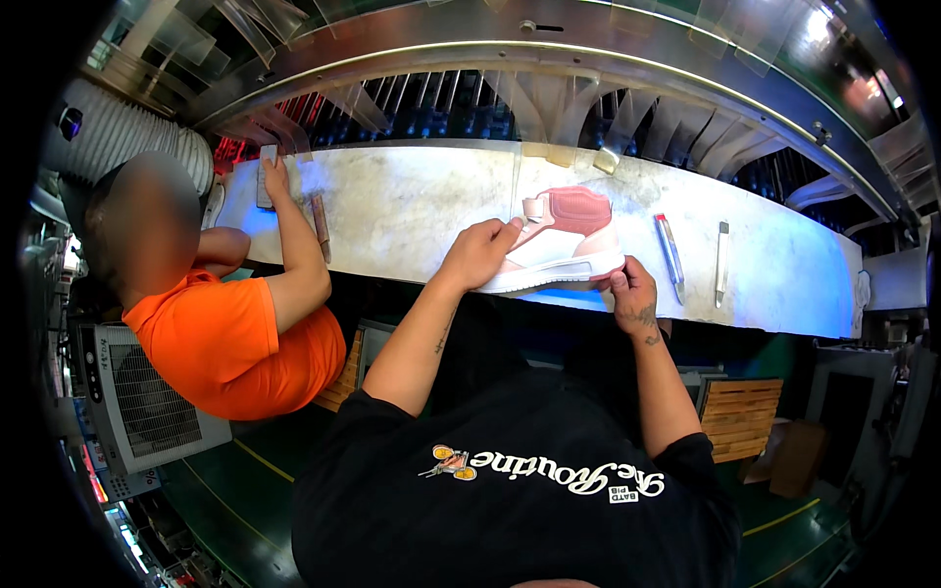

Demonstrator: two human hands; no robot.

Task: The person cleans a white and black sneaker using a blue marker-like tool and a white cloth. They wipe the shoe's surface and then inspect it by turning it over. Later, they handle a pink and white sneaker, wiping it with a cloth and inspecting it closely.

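Note:
A pink and white sneaker (564, 250) is held on its side between my two hands, over the front edge of the pale worktable (412, 211). My left hand (480, 253) is closed on its left end, thumb on the upper. At the lower right end, my right hand (632, 296) grips the sneaker by the white sole, fingers curled. The sole faces toward me and the pink lined opening points away. To the right of the sneaker lie a slim red and white pen-like tool (669, 257) and a slim silver-white tool (722, 263).
At the left sits a person in an orange shirt (235, 338), one hand on a grey block (267, 178). A brown stick (321, 227) lies nearby. Behind the table runs a roller conveyor (421, 106) under a metal hood with clear plastic strips (549, 113). A slatted wooden seat (740, 416) stands lower right.

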